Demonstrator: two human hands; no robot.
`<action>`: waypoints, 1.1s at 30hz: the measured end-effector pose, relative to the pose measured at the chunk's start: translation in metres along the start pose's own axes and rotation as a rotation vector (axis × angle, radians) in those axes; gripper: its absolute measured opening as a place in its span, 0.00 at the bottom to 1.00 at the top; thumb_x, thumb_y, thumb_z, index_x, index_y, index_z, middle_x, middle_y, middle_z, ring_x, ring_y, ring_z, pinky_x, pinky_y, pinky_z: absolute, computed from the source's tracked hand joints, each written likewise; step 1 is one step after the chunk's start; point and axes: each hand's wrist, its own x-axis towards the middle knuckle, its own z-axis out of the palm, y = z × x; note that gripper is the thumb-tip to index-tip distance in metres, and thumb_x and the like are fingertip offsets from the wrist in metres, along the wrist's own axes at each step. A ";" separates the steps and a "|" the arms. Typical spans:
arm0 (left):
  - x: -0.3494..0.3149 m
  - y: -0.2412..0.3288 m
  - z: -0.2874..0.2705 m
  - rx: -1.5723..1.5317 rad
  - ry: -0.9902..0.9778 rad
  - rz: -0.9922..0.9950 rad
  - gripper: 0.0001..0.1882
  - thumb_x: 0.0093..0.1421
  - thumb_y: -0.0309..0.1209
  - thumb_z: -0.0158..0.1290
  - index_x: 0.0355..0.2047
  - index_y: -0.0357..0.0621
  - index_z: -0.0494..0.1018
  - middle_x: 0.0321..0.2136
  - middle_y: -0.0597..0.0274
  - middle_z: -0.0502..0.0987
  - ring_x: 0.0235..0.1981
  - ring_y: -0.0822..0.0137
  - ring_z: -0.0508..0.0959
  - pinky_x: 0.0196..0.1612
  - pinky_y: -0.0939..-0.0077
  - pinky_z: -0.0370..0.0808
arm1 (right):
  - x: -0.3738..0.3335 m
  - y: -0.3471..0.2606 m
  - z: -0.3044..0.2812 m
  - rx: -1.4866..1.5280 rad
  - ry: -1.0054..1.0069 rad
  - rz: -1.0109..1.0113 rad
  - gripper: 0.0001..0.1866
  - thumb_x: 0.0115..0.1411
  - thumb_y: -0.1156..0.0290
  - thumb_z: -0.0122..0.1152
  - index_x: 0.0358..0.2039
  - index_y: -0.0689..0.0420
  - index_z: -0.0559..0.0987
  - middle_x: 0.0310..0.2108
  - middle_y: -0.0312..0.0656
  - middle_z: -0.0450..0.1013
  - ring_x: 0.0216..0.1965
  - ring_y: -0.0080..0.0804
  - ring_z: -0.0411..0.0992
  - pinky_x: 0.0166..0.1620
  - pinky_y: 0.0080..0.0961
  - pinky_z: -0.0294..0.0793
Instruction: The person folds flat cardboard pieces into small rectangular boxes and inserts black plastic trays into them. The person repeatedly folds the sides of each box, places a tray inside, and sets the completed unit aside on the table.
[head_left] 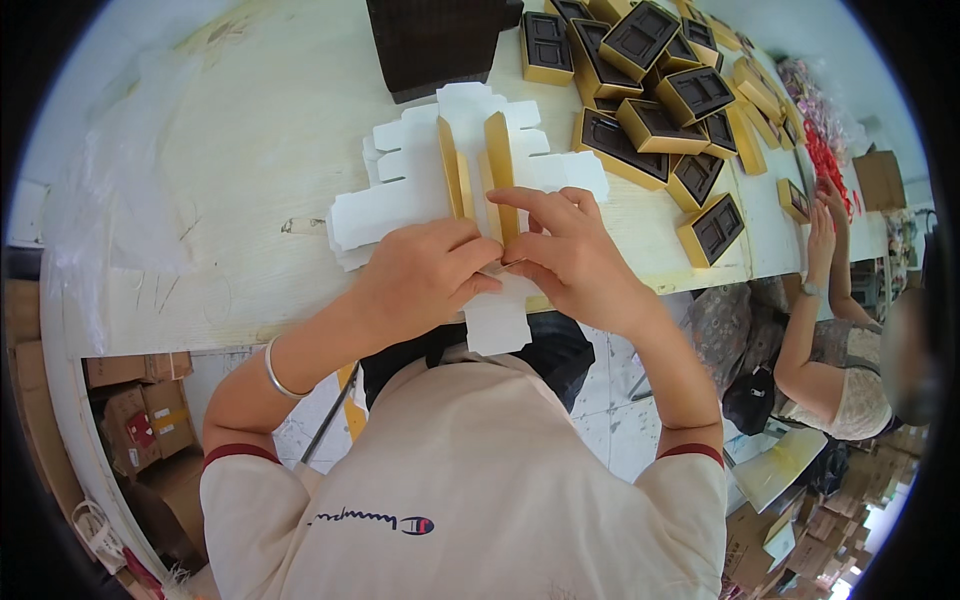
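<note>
In front of me, near the table edge, a cardboard box blank [500, 150] has its two long gold sides standing upright. Its white end flap [497, 325] hangs out over the edge toward me. My left hand [425, 268] pinches the near end of the blank at the left corner. From the other side, my right hand [575, 250] grips the same end, its index finger lying along the right gold wall. The fingertips of both hands almost meet and partly hide the fold. White flat box blanks [375, 215] lie beneath and around the folded one.
A black box-like container [435, 45] stands at the back. Several gold boxes with black inserts [650, 125] are heaped at the far right. Clear plastic film [135, 180] lies at left. Another person's hands [822, 225] are at the table's right, near red material [825, 155].
</note>
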 end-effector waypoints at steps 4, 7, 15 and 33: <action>0.001 0.001 0.005 0.008 0.039 -0.017 0.07 0.50 0.28 0.61 0.26 0.44 0.73 0.23 0.63 0.71 0.24 0.61 0.74 0.25 0.68 0.70 | -0.005 0.001 0.002 -0.119 -0.012 -0.005 0.18 0.44 0.79 0.69 0.39 0.56 0.78 0.59 0.44 0.64 0.45 0.38 0.67 0.55 0.36 0.59; 0.000 -0.001 -0.001 -0.047 0.009 -0.087 0.07 0.49 0.28 0.62 0.23 0.43 0.73 0.21 0.63 0.72 0.23 0.60 0.73 0.24 0.69 0.69 | -0.010 -0.019 -0.018 -0.017 0.091 0.041 0.28 0.44 0.70 0.71 0.49 0.55 0.76 0.60 0.45 0.63 0.49 0.41 0.66 0.55 0.41 0.60; 0.008 -0.003 -0.014 -0.245 -0.110 -0.214 0.09 0.49 0.29 0.63 0.21 0.40 0.73 0.17 0.61 0.72 0.18 0.64 0.71 0.22 0.73 0.66 | -0.037 -0.016 0.023 -0.264 0.287 -0.152 0.16 0.39 0.68 0.71 0.30 0.56 0.77 0.48 0.42 0.72 0.45 0.37 0.69 0.51 0.40 0.63; -0.011 0.001 -0.001 -0.192 0.157 -0.121 0.07 0.57 0.28 0.58 0.33 0.40 0.72 0.38 0.58 0.69 0.22 0.61 0.73 0.27 0.69 0.71 | -0.004 -0.021 0.033 -0.495 0.243 -0.072 0.08 0.48 0.73 0.62 0.30 0.58 0.77 0.33 0.38 0.67 0.33 0.31 0.67 0.35 0.27 0.61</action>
